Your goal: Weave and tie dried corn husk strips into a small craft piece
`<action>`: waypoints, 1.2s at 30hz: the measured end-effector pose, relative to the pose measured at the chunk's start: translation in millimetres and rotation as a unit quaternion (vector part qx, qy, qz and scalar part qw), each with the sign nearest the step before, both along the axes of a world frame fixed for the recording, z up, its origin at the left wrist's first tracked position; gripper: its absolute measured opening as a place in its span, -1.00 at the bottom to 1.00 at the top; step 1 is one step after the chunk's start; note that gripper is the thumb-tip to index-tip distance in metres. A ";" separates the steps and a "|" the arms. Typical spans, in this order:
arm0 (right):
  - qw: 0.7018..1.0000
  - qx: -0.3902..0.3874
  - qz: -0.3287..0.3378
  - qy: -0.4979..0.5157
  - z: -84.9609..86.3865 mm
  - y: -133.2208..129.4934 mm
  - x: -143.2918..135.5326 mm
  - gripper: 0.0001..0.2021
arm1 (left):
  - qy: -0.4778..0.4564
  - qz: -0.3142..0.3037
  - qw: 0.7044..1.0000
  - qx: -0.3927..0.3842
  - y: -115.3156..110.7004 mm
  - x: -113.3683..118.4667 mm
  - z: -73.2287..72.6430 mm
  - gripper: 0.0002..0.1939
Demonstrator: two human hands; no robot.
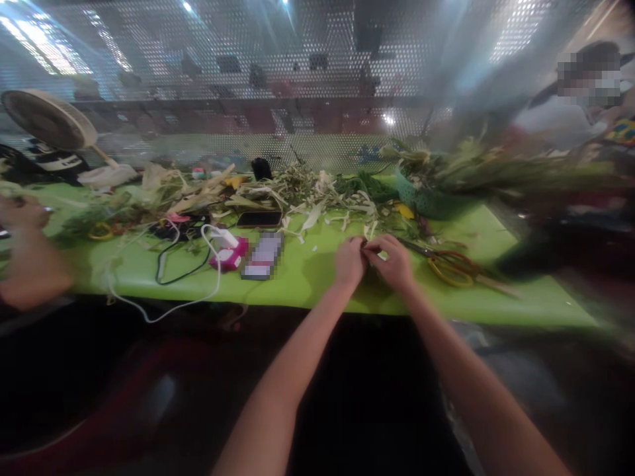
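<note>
Over the front part of the green table (307,291), my left hand (350,259) and my right hand (390,259) meet at the fingertips. Both hands are closed in a pinch around something small and dark that I cannot make out. Pale dry leaf strips (312,215) lie just beyond the fingers. Scissors with yellow-orange handles (450,270) rest to the right of my right hand. A phone with a lit screen (264,256) lies to the left of my left hand.
A pink power block (229,254) with a white cable and a dark phone (258,219) sit left. Dried stalks run along the back, near a green basket (426,195). A fan (49,119) stands far left. Another person's hand (24,213) is at left; a person sits right.
</note>
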State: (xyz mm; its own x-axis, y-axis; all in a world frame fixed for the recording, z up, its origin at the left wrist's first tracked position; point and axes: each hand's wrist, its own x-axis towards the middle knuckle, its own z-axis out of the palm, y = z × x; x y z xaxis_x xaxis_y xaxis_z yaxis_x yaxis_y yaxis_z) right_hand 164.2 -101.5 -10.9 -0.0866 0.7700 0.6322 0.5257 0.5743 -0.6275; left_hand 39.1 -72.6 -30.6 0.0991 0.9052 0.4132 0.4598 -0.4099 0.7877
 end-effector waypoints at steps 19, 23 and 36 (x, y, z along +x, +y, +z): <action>0.927 -0.171 -0.060 0.328 -8.2 17.4 17.2 -0.80 | -0.300 -0.208 0.909 -0.201 17.0 -2.1 -14.5 -0.59; 0.905 -0.203 -0.039 0.371 -6.9 16.4 14.8 -0.77 | -0.306 -0.195 0.908 -0.208 15.2 -1.1 -12.0 -0.63; 0.989 -0.065 -0.005 0.135 -7.9 12.2 20.5 -0.78 | -0.416 -0.113 0.853 -0.292 15.6 -7.5 -6.0 -0.76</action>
